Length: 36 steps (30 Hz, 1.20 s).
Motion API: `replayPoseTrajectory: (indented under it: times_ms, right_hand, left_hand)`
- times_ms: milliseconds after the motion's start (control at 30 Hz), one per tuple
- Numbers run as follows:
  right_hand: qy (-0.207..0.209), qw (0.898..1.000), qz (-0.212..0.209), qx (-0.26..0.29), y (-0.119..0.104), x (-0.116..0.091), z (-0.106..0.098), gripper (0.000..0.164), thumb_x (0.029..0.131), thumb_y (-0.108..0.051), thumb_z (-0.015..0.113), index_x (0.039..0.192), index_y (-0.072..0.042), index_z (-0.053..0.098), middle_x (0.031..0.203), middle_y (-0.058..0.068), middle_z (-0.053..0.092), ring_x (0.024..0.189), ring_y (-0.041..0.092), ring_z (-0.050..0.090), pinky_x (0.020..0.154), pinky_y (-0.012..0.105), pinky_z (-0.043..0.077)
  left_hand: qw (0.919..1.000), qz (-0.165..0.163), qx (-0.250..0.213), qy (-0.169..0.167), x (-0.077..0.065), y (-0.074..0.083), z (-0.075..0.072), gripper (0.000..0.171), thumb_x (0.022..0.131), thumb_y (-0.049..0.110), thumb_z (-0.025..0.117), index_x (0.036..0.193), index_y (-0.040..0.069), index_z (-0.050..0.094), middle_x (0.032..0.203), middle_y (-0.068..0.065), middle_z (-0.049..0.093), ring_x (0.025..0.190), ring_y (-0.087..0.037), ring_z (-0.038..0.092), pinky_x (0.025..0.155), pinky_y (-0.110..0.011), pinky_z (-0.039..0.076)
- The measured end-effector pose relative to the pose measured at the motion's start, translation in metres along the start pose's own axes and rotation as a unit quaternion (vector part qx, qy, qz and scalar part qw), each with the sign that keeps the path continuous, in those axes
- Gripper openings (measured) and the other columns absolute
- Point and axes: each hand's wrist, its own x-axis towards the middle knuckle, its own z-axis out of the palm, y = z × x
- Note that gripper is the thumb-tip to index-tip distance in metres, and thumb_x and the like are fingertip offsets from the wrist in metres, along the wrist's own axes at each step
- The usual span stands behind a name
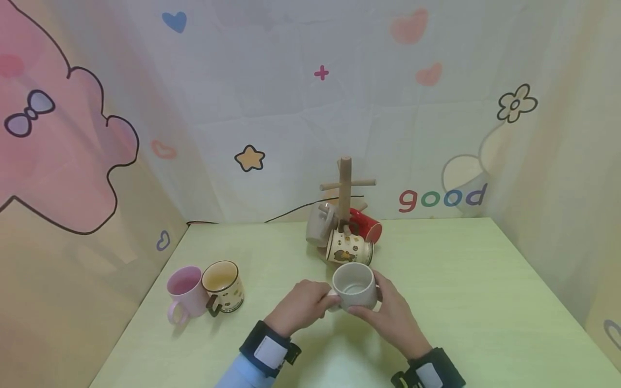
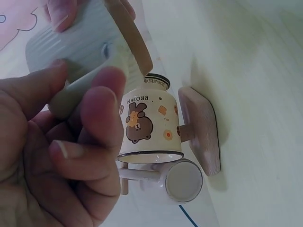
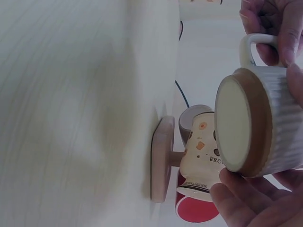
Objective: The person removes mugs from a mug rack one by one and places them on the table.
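A white ribbed mug (image 1: 356,288) with a brown base band is held up off the table between both hands. My left hand (image 1: 302,306) pinches its handle (image 3: 258,40) on the left side. The right hand (image 1: 395,318) grips the mug's body from the right, thumb on the near side. Just behind stands a wooden mug tree (image 1: 345,183). On its lower pegs hang a cream bear-print mug (image 1: 349,248), a greyish-white mug (image 1: 317,226) and a red mug (image 1: 368,225). The tree's upper pegs (image 1: 364,182) carry no mugs.
At the left of the light green table (image 1: 461,302) stand a pink mug (image 1: 189,291) and a cream mug with a dark handle (image 1: 224,285), side by side and upright. A printed cloth (image 1: 291,108) hangs behind and at both sides of the table.
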Motion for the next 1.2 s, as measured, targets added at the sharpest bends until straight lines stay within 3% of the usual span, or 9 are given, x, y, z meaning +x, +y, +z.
replayPoseTrajectory:
  times_ms: [300,667,900,1200]
  right_hand:
    - [-0.007,1.0,-0.014,-0.014,-0.001,0.003,-0.003,0.091,0.078,-0.04,0.084,0.149,-0.008,0.038,0.144,0.015,0.049,0.126,0.034,0.052,0.101,0.054,0.044]
    - [-0.004,0.997,-0.014,-0.072,0.006,0.006,-0.015,0.085,0.084,-0.051,0.075,0.149,-0.008,0.04,0.145,0.018,0.048,0.126,0.036,0.053,0.097,0.054,0.047]
    - [-0.015,0.996,0.013,-0.091,0.007,0.005,-0.025,0.088,0.088,-0.061,0.065,0.151,-0.006,0.036,0.146,0.02,0.046,0.129,0.038,0.049,0.098,0.056,0.045]
    - [-0.052,0.987,0.061,-0.137,0.011,0.004,-0.031,0.093,0.087,-0.066,0.061,0.147,0.002,0.04,0.146,0.026,0.044,0.134,0.044,0.041,0.102,0.062,0.038]
  left_hand:
    - [0.9997,-0.005,0.006,0.023,-0.001,-0.003,-0.001,0.021,0.099,0.027,0.061,0.089,0.009,0.07,0.07,0.001,0.062,0.058,-0.004,0.051,0.053,-0.021,0.042]
    - [0.9981,-0.03,0.008,0.053,-0.008,-0.005,-0.006,0.022,0.099,0.028,0.06,0.091,0.009,0.071,0.069,0.005,0.06,0.059,-0.006,0.052,0.053,-0.023,0.043]
    - [0.9954,-0.032,0.024,0.087,-0.016,-0.009,-0.011,0.022,0.099,0.025,0.062,0.087,0.008,0.068,0.067,0.004,0.06,0.057,-0.006,0.05,0.051,-0.023,0.042]
    - [0.987,-0.071,0.055,0.133,-0.022,-0.015,-0.014,0.023,0.097,0.026,0.064,0.085,0.007,0.068,0.067,0.005,0.056,0.057,-0.009,0.045,0.051,-0.023,0.036]
